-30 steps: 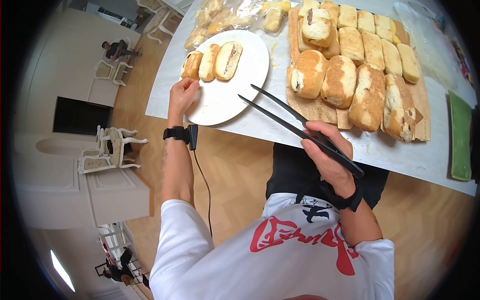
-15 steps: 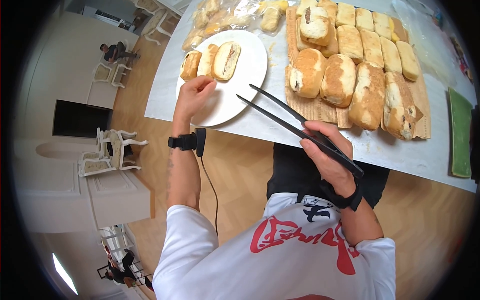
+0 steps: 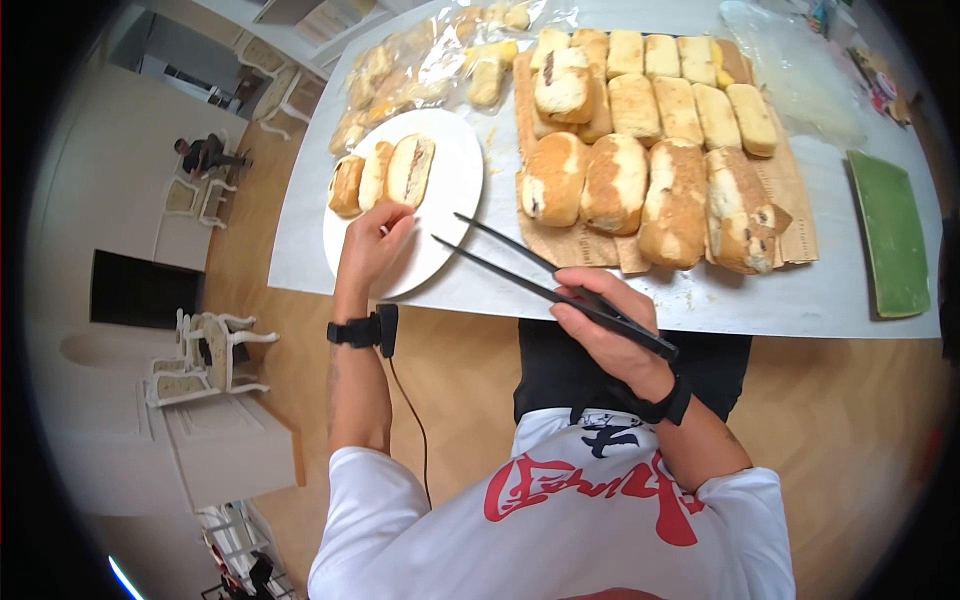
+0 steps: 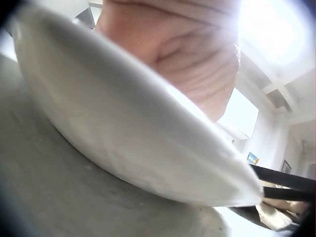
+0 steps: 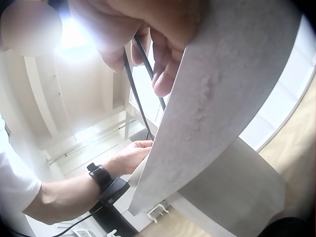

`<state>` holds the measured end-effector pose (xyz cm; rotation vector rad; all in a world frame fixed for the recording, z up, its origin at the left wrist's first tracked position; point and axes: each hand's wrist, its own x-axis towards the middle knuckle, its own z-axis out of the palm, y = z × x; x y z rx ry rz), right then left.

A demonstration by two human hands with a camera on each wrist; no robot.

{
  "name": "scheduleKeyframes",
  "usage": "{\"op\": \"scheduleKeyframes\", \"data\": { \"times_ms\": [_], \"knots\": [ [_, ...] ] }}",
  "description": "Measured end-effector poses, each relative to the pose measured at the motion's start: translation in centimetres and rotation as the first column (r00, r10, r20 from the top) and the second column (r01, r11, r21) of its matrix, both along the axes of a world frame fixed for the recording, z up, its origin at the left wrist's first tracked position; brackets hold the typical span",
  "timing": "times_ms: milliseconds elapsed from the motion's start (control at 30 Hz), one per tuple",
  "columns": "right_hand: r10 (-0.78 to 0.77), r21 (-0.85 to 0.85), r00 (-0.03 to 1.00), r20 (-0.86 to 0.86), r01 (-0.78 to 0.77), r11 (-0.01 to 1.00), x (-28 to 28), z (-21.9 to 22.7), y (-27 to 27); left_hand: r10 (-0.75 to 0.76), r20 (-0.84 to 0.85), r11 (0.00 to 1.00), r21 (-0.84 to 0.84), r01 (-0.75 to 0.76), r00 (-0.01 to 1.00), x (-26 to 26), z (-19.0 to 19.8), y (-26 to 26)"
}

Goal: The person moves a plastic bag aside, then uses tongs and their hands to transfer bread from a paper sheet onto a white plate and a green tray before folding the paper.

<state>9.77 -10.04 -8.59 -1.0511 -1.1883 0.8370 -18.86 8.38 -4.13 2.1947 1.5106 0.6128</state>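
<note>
Plating in progress, I judge: three rolls (image 3: 375, 175) on plate (image 3: 452, 180), my left hand (image 3: 372, 250) loosely curled above it, apparently empty (fingertips unclear), my right hand (image 3: 615, 325) gripping parted tongs (image 3: 500, 270); next move calls for gently closing them on another roll (image 3: 673, 205).

"What's the floor (image 3: 455, 410) like?"
"Pale wood, beside white panelled walls (image 3: 95, 215)."
"And the furniture?"
"Ornate white chairs (image 3: 218, 350) with patterned seats (image 3: 180, 386), near a dark screen (image 3: 145, 290)."
"Any light?"
"A bright glow (image 5: 71, 37) on the pale ceiling (image 5: 69, 98)."
</note>
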Motion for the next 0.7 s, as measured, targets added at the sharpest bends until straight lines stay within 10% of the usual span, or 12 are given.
{"op": "scheduleKeyframes", "data": {
  "times_ms": [700],
  "knots": [
    [-0.285,-0.137,0.878,-0.384,0.251,0.958,11.2,8.5,-2.5,0.007,0.398,0.948,0.288,-0.132,0.917,9.9,-2.0,-10.0]
  ]
}}
